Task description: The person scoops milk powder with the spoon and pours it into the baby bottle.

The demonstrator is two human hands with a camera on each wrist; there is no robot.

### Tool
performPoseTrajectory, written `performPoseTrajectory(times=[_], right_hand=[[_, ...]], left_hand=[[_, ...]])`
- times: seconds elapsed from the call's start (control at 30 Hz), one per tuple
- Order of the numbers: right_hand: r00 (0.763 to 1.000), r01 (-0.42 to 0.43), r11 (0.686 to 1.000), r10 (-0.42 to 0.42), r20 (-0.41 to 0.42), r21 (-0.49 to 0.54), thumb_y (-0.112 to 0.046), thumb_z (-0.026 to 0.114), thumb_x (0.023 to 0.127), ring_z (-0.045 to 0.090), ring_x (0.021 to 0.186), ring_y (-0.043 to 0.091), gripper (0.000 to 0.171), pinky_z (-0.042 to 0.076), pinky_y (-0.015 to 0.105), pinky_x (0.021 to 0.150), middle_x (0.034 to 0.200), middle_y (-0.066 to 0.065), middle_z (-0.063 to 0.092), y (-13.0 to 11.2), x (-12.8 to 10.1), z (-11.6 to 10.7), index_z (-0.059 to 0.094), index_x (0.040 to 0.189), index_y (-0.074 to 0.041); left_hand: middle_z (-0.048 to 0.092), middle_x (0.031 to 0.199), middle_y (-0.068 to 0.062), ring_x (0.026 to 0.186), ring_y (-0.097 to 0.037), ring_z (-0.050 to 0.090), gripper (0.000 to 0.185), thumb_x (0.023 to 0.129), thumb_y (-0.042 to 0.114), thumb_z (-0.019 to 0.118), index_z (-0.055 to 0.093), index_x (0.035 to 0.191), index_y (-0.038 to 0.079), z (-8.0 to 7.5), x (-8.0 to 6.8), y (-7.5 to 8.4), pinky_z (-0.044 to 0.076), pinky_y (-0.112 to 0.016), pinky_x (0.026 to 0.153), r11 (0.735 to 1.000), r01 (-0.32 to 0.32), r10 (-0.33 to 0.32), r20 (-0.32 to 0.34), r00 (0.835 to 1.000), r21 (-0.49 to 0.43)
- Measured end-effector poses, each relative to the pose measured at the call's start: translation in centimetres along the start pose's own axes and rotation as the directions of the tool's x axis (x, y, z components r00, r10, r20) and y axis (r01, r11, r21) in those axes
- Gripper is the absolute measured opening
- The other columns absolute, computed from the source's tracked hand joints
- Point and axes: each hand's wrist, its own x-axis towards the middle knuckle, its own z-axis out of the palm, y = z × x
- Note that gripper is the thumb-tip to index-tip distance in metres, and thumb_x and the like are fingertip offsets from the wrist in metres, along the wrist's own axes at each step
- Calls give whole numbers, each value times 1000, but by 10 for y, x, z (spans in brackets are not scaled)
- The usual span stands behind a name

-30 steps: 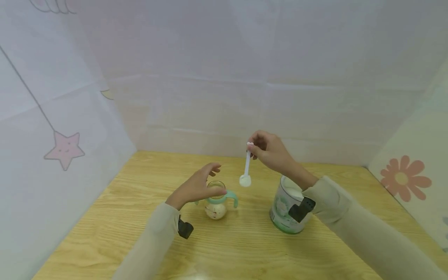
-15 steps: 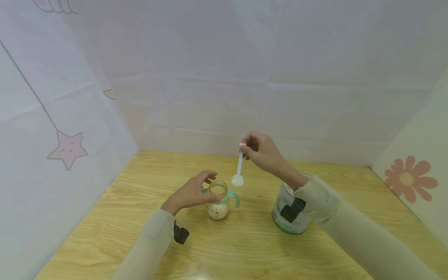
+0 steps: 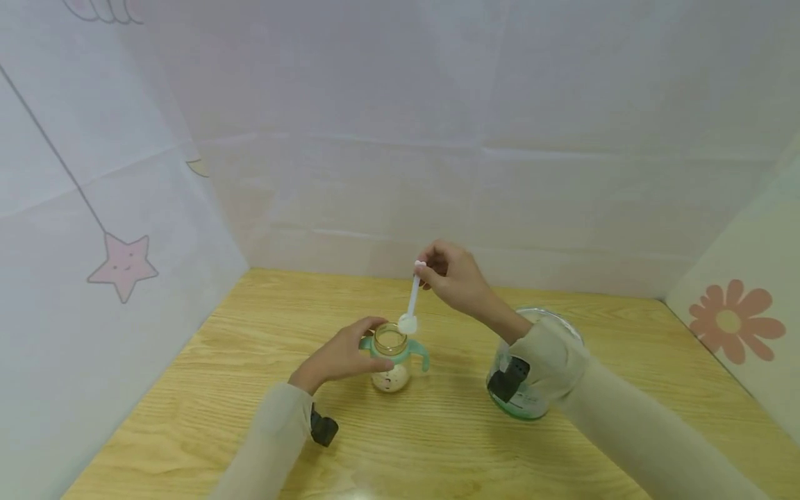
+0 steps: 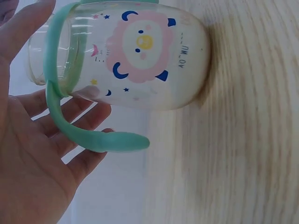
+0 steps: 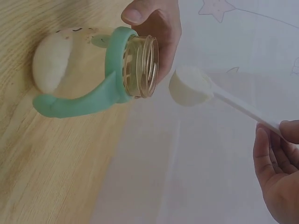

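Pinching the top of a white scoop (image 3: 411, 298) between thumb and fingers, your right hand (image 3: 451, 276) hangs it bowl-down just above the open mouth of the bottle (image 3: 392, 357); the right wrist view shows the bowl heaped with white powder, close to the rim but not over it. Your left hand (image 3: 340, 353) curls around the bottle's neck and green collar, fingers behind the glass and thumb at the front, steadying it upright near the middle of the bench (image 3: 187, 389). One green handle (image 3: 421, 353) sticks out on the side away from that hand. A tin (image 3: 523, 396) stands to the right of the bottle, well apart, partly hidden under your right sleeve (image 3: 556, 361).
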Motion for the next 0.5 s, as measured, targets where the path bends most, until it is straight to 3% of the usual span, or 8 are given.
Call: performPoseTrajectory(times=[0.27, 0.5], right_hand=[[1000, 15, 1000, -15, -3, 11, -1, 60, 92, 63, 67, 12, 6, 54, 24, 61, 82, 18, 66, 2, -1, 9, 59, 93, 5], [999, 41, 999, -41, 1, 24, 1, 60, 91, 66, 71, 24, 5, 56, 24, 65, 83, 18, 65, 4, -2, 13, 58, 93, 5]], left_hand=[[55, 132, -14, 121, -29, 52, 75, 82, 37, 74, 39, 142, 9, 5, 1, -4, 40, -52, 102, 999, -32, 32, 13, 999, -36], [54, 133, -14, 124, -33, 50, 69, 87, 34, 70, 39, 142, 8, 8, 2, -6, 39, -55, 103, 997, -66, 66, 14, 998, -50]])
